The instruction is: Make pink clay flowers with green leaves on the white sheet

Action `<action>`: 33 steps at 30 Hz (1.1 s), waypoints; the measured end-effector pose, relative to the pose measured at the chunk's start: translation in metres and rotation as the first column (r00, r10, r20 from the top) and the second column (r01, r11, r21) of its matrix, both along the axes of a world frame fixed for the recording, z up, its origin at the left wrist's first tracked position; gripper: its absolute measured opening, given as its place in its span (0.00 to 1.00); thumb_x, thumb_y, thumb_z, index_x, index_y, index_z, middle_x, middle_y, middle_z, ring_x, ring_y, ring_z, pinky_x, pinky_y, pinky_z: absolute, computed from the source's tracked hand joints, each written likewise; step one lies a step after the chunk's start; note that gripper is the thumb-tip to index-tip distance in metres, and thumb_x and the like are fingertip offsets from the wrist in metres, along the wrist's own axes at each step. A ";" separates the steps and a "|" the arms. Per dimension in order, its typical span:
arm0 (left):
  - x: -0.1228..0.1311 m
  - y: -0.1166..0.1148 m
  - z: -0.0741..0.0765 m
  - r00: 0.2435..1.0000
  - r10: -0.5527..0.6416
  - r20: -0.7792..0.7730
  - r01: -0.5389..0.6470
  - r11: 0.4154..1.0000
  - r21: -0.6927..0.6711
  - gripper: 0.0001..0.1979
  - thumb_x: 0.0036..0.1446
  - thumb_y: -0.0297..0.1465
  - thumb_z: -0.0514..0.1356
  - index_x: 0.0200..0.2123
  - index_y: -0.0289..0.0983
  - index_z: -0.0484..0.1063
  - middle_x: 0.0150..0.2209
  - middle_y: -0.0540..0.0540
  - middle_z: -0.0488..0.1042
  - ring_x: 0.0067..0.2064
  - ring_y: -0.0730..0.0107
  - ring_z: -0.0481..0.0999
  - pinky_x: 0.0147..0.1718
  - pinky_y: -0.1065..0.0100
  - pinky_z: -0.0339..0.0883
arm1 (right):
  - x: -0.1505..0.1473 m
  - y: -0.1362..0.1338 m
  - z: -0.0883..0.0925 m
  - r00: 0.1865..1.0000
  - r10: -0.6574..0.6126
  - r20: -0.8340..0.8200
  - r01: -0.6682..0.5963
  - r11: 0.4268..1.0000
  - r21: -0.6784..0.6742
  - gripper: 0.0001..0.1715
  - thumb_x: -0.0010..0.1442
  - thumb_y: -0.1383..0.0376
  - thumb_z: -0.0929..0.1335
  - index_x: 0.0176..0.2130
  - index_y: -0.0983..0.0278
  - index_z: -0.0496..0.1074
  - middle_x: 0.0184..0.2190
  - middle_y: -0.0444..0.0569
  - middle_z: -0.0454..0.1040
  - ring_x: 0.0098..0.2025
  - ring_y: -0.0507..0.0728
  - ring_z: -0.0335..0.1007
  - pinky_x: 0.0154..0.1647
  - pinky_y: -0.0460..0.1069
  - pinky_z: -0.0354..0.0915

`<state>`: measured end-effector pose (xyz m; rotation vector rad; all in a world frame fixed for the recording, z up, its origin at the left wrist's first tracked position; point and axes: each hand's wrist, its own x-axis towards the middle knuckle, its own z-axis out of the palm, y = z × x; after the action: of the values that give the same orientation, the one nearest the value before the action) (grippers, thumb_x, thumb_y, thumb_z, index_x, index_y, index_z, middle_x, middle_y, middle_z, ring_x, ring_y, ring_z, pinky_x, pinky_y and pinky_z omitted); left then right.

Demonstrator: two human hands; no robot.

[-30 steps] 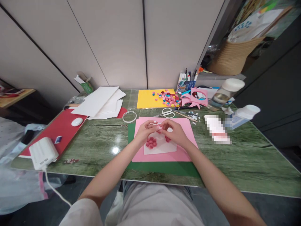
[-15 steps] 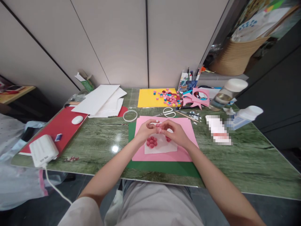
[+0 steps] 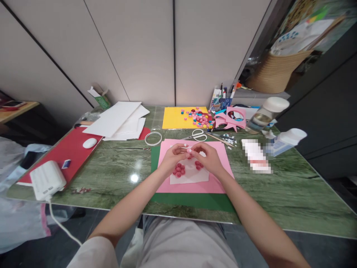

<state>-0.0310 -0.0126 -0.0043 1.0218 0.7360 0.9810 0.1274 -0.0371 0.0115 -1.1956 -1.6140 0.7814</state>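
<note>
1. By the table's [image 3: 295, 195] far edge, a box [image 3: 221, 103] holds pens [image 3: 221, 90]; near the far right corner, a bottle [image 3: 266, 111] holds liquid [image 3: 260, 120].
2. My right hand [image 3: 209, 158] pinches a pale piece [image 3: 189, 150] above white paper [image 3: 189, 178].
3. My left hand [image 3: 170, 160] meets it; gripping, I cannot tell.

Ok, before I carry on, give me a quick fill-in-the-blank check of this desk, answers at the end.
The flower-like cluster lies on ____ paper.
Below the pink sheet shows a ____ sheet.
Behind the scissors lies a large ____ sheet.
In the view, the white ring lies ____ of the scissors.

Missing words: white; green; yellow; left.
</note>
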 end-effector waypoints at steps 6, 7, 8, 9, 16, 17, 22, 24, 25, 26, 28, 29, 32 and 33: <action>0.001 0.001 -0.004 0.996 0.074 -0.047 -0.072 0.996 0.044 0.18 0.40 0.31 0.66 0.37 0.35 0.68 0.31 0.46 0.75 0.32 0.71 0.74 0.35 0.68 0.65 | -0.001 -0.002 -0.001 0.980 -0.069 0.189 0.045 0.991 0.127 0.06 0.56 0.62 0.65 0.30 0.62 0.69 0.28 0.45 0.71 0.31 0.53 0.66 0.34 0.49 0.62; 0.001 0.001 -0.005 0.994 0.092 -0.067 -0.088 0.994 0.062 0.17 0.40 0.31 0.66 0.36 0.35 0.68 0.31 0.46 0.75 0.32 0.71 0.74 0.36 0.67 0.66 | -0.001 -0.003 -0.002 0.969 -0.082 0.232 0.046 0.987 0.155 0.06 0.56 0.62 0.64 0.30 0.61 0.69 0.28 0.45 0.71 0.31 0.53 0.66 0.34 0.49 0.61; 0.001 0.001 -0.005 0.989 0.112 -0.091 -0.105 0.991 0.080 0.17 0.40 0.31 0.66 0.35 0.35 0.68 0.30 0.46 0.75 0.32 0.70 0.74 0.36 0.67 0.66 | -0.001 -0.003 -0.004 0.956 -0.099 0.277 0.048 0.982 0.185 0.07 0.57 0.62 0.64 0.30 0.61 0.69 0.28 0.45 0.72 0.31 0.53 0.66 0.34 0.49 0.61; 0.001 0.002 -0.006 0.984 0.133 -0.117 -0.122 0.988 0.099 0.16 0.39 0.32 0.66 0.34 0.34 0.69 0.30 0.45 0.75 0.33 0.70 0.74 0.37 0.66 0.66 | -0.001 -0.003 -0.006 0.940 -0.121 0.319 0.051 0.974 0.219 0.07 0.58 0.62 0.63 0.31 0.61 0.69 0.28 0.46 0.72 0.32 0.54 0.66 0.36 0.50 0.60; 0.000 0.003 -0.010 0.963 0.201 -0.179 -0.170 0.971 0.170 0.15 0.38 0.32 0.66 0.31 0.33 0.71 0.30 0.44 0.76 0.33 0.68 0.75 0.36 0.65 0.68 | 0.001 0.000 -0.018 0.842 -0.204 0.500 0.001 0.926 0.376 0.10 0.60 0.61 0.62 0.36 0.61 0.70 0.31 0.48 0.74 0.36 0.56 0.66 0.42 0.53 0.56; 0.001 0.003 -0.010 0.961 0.207 -0.182 -0.176 0.969 0.176 0.14 0.38 0.32 0.66 0.31 0.33 0.71 0.30 0.44 0.76 0.33 0.68 0.75 0.36 0.65 0.68 | 0.002 0.000 -0.019 0.831 -0.206 0.517 -0.010 0.923 0.384 0.10 0.60 0.61 0.61 0.37 0.62 0.70 0.31 0.48 0.74 0.36 0.56 0.66 0.42 0.53 0.56; 0.001 0.002 -0.006 0.948 0.244 -0.204 -0.200 0.956 0.213 0.13 0.39 0.32 0.66 0.30 0.34 0.74 0.31 0.43 0.77 0.34 0.66 0.75 0.37 0.65 0.68 | 0.006 0.001 -0.021 0.760 -0.208 0.615 -0.076 0.912 0.403 0.12 0.62 0.63 0.60 0.37 0.62 0.70 0.32 0.49 0.74 0.37 0.55 0.66 0.44 0.53 0.54; 0.001 0.001 -0.004 0.944 0.249 -0.215 -0.203 0.955 0.216 0.12 0.39 0.32 0.66 0.30 0.34 0.74 0.31 0.44 0.77 0.34 0.66 0.76 0.36 0.65 0.68 | 0.006 0.001 -0.020 0.740 -0.212 0.638 -0.093 0.908 0.409 0.11 0.62 0.63 0.59 0.37 0.63 0.70 0.32 0.49 0.74 0.37 0.55 0.66 0.45 0.53 0.53; 0.001 0.001 -0.003 0.943 0.252 -0.220 -0.204 0.955 0.216 0.12 0.39 0.32 0.66 0.30 0.34 0.74 0.31 0.44 0.77 0.33 0.66 0.76 0.36 0.65 0.68 | 0.006 0.001 -0.020 0.735 -0.214 0.643 -0.095 0.907 0.411 0.11 0.62 0.63 0.59 0.37 0.63 0.69 0.32 0.49 0.74 0.37 0.55 0.66 0.45 0.53 0.53; 0.001 0.001 -0.002 0.940 0.255 -0.225 -0.207 0.954 0.217 0.12 0.39 0.32 0.66 0.30 0.34 0.74 0.30 0.44 0.77 0.33 0.67 0.75 0.35 0.65 0.68 | 0.006 0.000 -0.020 0.732 -0.215 0.646 -0.097 0.906 0.412 0.11 0.62 0.63 0.59 0.37 0.63 0.69 0.32 0.49 0.74 0.37 0.55 0.66 0.45 0.53 0.54; 0.001 0.000 -0.002 0.937 0.261 -0.231 -0.212 0.953 0.215 0.11 0.39 0.32 0.66 0.30 0.34 0.74 0.30 0.45 0.77 0.32 0.67 0.75 0.35 0.66 0.68 | 0.005 0.000 -0.019 0.733 -0.214 0.646 -0.097 0.907 0.410 0.11 0.62 0.63 0.59 0.37 0.63 0.69 0.32 0.49 0.74 0.37 0.55 0.66 0.44 0.53 0.54; 0.001 0.000 -0.002 0.938 0.261 -0.230 -0.213 0.954 0.212 0.11 0.39 0.32 0.66 0.30 0.35 0.74 0.29 0.45 0.77 0.32 0.67 0.75 0.34 0.66 0.68 | 0.004 0.000 -0.019 0.737 -0.213 0.642 -0.095 0.907 0.410 0.11 0.62 0.64 0.59 0.37 0.63 0.69 0.32 0.49 0.74 0.37 0.55 0.66 0.44 0.53 0.54; 0.001 -0.001 -0.002 0.940 0.258 -0.223 -0.215 0.956 0.197 0.11 0.40 0.32 0.66 0.30 0.35 0.75 0.30 0.45 0.77 0.32 0.66 0.75 0.34 0.66 0.68 | 0.004 0.000 -0.018 0.746 -0.207 0.633 -0.090 0.911 0.403 0.11 0.62 0.64 0.59 0.37 0.63 0.69 0.32 0.49 0.74 0.37 0.55 0.66 0.44 0.52 0.54; 0.001 -0.001 -0.002 0.940 0.254 -0.226 -0.211 0.958 0.195 0.11 0.40 0.32 0.66 0.30 0.35 0.75 0.30 0.45 0.77 0.32 0.66 0.75 0.34 0.66 0.68 | 0.004 0.000 -0.018 0.745 -0.202 0.635 -0.090 0.914 0.396 0.11 0.62 0.64 0.59 0.37 0.63 0.69 0.32 0.49 0.74 0.37 0.55 0.65 0.44 0.52 0.54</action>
<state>-0.0301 -0.0135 -0.0066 1.2407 1.0137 1.1463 0.1311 -0.0368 -0.0062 -1.2746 -2.1690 -0.0866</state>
